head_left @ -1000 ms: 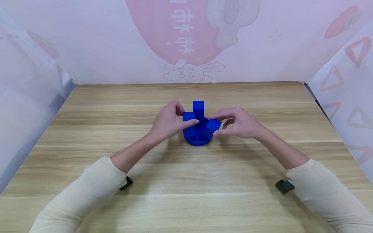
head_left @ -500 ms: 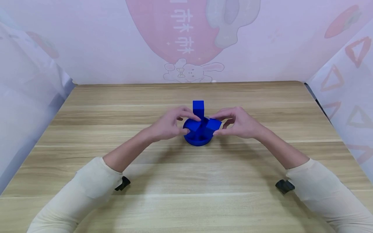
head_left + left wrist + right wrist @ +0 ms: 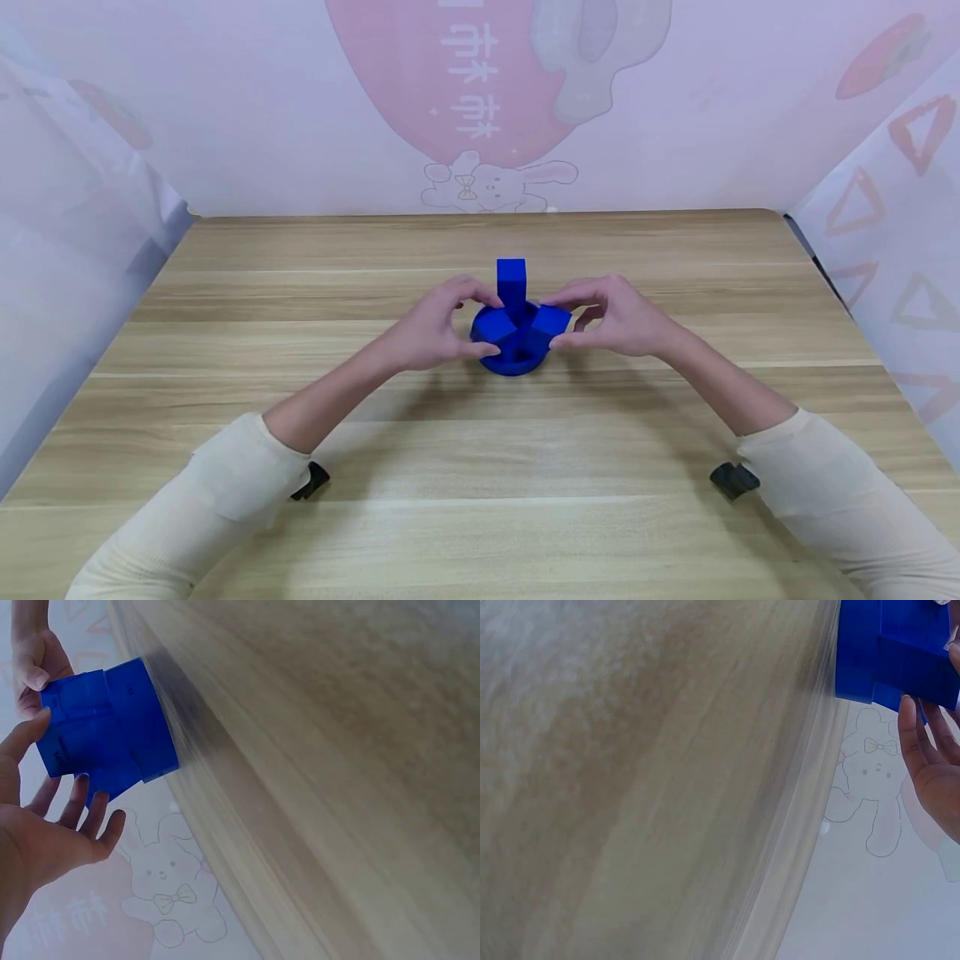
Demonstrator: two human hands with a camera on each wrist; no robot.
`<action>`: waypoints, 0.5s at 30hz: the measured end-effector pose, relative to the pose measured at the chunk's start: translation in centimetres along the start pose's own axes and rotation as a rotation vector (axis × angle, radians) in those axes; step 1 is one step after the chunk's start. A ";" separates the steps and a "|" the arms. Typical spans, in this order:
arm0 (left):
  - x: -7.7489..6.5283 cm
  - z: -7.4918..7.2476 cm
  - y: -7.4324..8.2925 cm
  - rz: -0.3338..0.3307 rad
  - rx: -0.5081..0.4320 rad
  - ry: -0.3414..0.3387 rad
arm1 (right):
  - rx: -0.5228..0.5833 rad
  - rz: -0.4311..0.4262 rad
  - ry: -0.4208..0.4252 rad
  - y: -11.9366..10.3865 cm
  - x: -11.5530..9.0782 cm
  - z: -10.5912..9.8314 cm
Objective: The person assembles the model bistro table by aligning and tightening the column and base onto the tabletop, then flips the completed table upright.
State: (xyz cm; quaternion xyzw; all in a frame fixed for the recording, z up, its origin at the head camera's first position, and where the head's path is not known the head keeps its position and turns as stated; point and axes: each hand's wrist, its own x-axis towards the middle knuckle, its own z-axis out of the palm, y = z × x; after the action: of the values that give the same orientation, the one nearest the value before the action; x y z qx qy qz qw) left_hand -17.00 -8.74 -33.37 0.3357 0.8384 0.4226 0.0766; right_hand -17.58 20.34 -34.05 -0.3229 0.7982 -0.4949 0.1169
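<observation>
A round blue base stands on the table with three square-ended blue blocks rising from it. My left hand holds the left block, with its thumb on the near side and a forefinger on the far side. In the left wrist view its other fingers are spread apart behind. My right hand pinches the right block between thumb and fingers. The back block stands upright, tallest in the head view, between both hands. The block's lower parts are partly hidden by the base's wall.
The wood-grain table extends around the base on every side. Behind it rises a pale printed backdrop with a rabbit drawing, and pale sheets hang at left and right. A dark device sits under each sleeve.
My left hand has shifted its hold, its thumb moving to the near side of the left block. That block has turned and now sits angled. My right hand has stayed in place.
</observation>
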 end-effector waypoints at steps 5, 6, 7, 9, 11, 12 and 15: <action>-0.4 -0.6 -0.1 0.033 -0.034 -0.058 | -0.003 -0.001 0.002 0.0 0.0 0.0; -0.4 -0.7 -0.2 0.029 -0.038 -0.067 | -0.004 -0.002 0.003 0.0 0.0 0.0; -0.5 -0.9 -0.3 0.026 -0.044 -0.073 | -0.006 -0.004 0.004 0.0 0.0 0.0; -0.6 -1.0 -0.4 0.017 -0.048 -0.081 | -0.008 -0.005 0.005 0.0 0.0 0.0; -0.7 -1.1 -0.6 0.020 -0.038 -0.085 | -0.011 -0.007 0.006 0.0 0.0 0.0; -0.7 -1.2 -0.7 0.020 -0.033 -0.085 | -0.012 -0.007 0.006 0.0 0.0 0.0; -0.8 -1.1 -0.8 0.006 -0.018 -0.066 | -0.012 -0.008 0.005 0.0 0.0 0.0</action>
State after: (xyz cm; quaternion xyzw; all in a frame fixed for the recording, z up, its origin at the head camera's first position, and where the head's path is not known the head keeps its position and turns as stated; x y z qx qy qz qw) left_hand -17.23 -10.33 -33.41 0.3513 0.8305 0.4190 0.1062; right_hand -17.59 20.34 -34.07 -0.3254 0.8002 -0.4915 0.1110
